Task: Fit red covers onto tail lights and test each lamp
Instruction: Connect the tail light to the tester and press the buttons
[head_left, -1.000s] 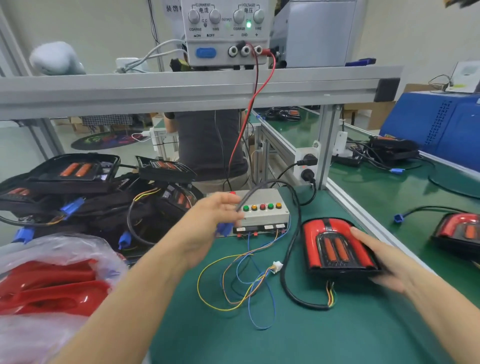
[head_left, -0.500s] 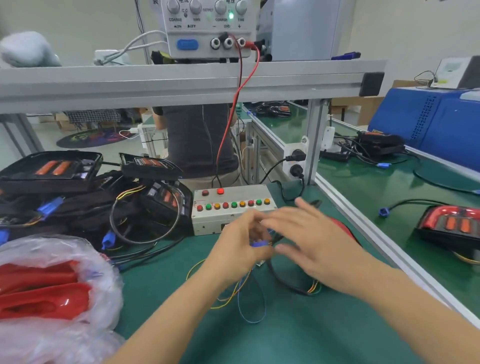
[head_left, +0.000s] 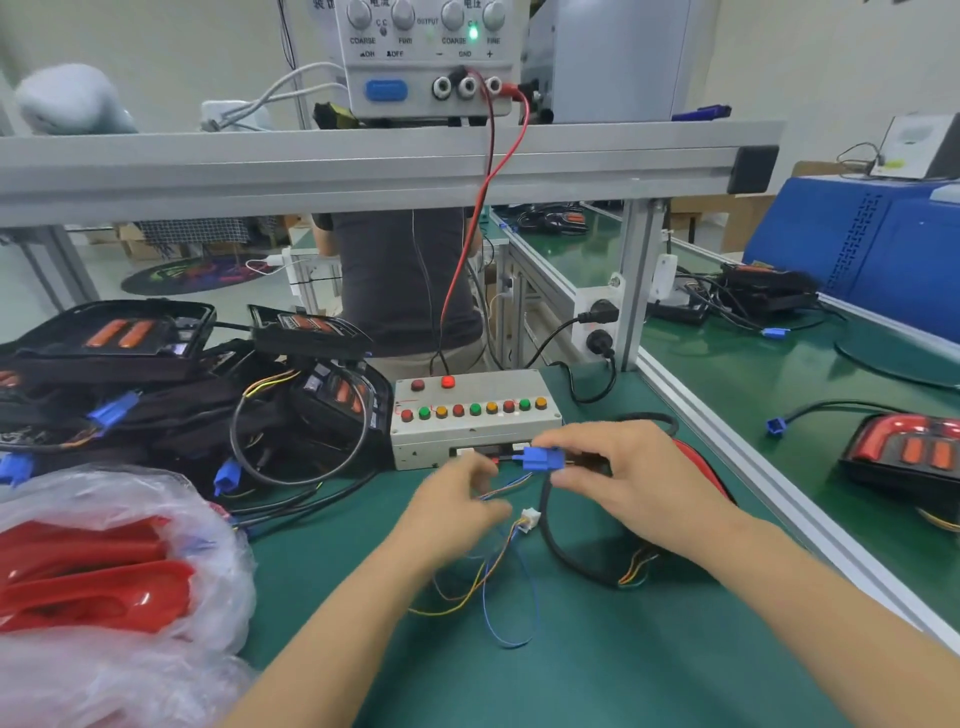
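Pinching the blue plug (head_left: 543, 459) in front of the test box (head_left: 475, 421), the right hand (head_left: 631, 483) is readying a lamp test; the left hand (head_left: 457, 512), blurred, is curling around thin wires (head_left: 506, 491). The lamp (head_left: 698, 470) is lying mostly hidden behind the right hand. Next, the plug probably needs mating.

Open green worktop (head_left: 597, 675) near the front edge; obstructions: loose coloured wires (head_left: 488, 587) and black cable (head_left: 561, 551) at centre, button test box (head_left: 472, 421) behind, piled black tail lights (head_left: 171, 384) and bagged red covers (head_left: 98, 582) left, aluminium rail (head_left: 737, 467) right, shelf beam (head_left: 363, 166) overhead.
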